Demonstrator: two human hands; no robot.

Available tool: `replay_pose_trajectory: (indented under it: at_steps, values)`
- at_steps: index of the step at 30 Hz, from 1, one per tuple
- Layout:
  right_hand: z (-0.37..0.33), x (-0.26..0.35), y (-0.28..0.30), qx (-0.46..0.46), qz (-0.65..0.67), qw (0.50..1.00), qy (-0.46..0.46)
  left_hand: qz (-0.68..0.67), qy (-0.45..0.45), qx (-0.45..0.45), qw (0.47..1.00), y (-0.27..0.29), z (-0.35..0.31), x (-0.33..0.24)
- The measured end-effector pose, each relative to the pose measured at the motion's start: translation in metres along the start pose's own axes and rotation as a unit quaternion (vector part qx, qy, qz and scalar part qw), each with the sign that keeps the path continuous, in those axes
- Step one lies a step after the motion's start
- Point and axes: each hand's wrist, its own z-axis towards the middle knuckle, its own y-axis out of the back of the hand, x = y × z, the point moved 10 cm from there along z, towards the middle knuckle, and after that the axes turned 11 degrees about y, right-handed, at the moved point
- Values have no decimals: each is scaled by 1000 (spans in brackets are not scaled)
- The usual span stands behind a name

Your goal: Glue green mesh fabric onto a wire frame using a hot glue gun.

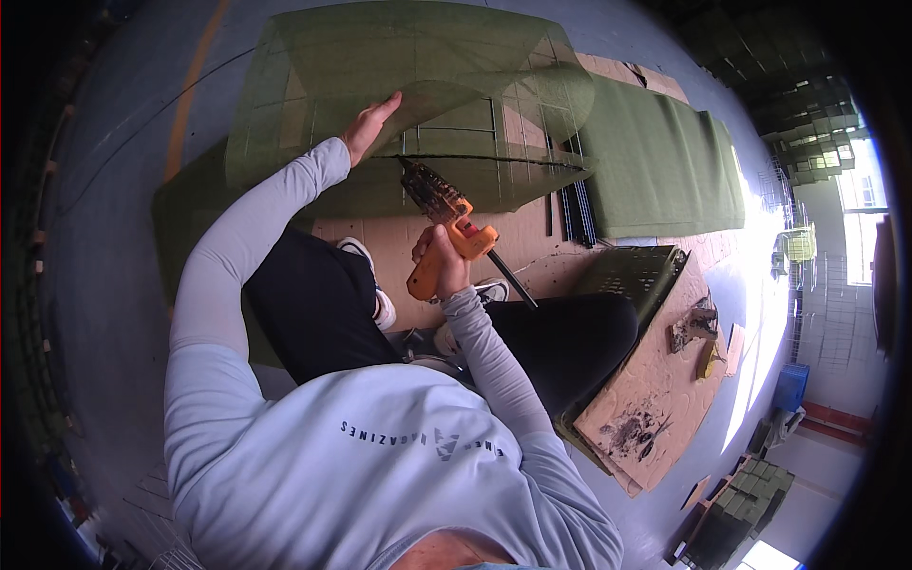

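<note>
In my right hand (pixel 445 258) is an orange hot glue gun (pixel 427 275), its front caked with dark residue and a dark glue stick jutting from its back. The nozzle points at a dark seam line (pixel 456 157) along a green mesh sheet (pixel 332 57) laid over a wire frame (pixel 465 128). My left hand (pixel 369 128) rests against the raised part of this mesh, fingers stretched out. Where mesh and fingers meet, I cannot tell how firmly they touch. The nozzle tip is close to the seam; contact is unclear.
Cardboard (pixel 532 237) covers the floor under my shoes. Dark sticks (pixel 577 214) lie beside a folded green fabric (pixel 655 161). To my right, a cardboard-topped green crate (pixel 627 271) carries blackened scraps (pixel 641 432) and a stained block (pixel 693 325). Stacked green pieces (pixel 746 503) stand farther off.
</note>
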Motion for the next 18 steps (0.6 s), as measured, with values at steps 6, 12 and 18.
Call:
replay_pose_trajectory:
  at_steps: [6,12,18]
  values:
    - [-2,8,5,-10,7,1000,9,0,4,-19,1000,8,3,3]
    - [-3,19,16,-40,-17,999,26,7,9,-15,1000,5,1,3]
    - [-3,21,30,-40,22,999,31,15,2,-18,1000,11,8,7]
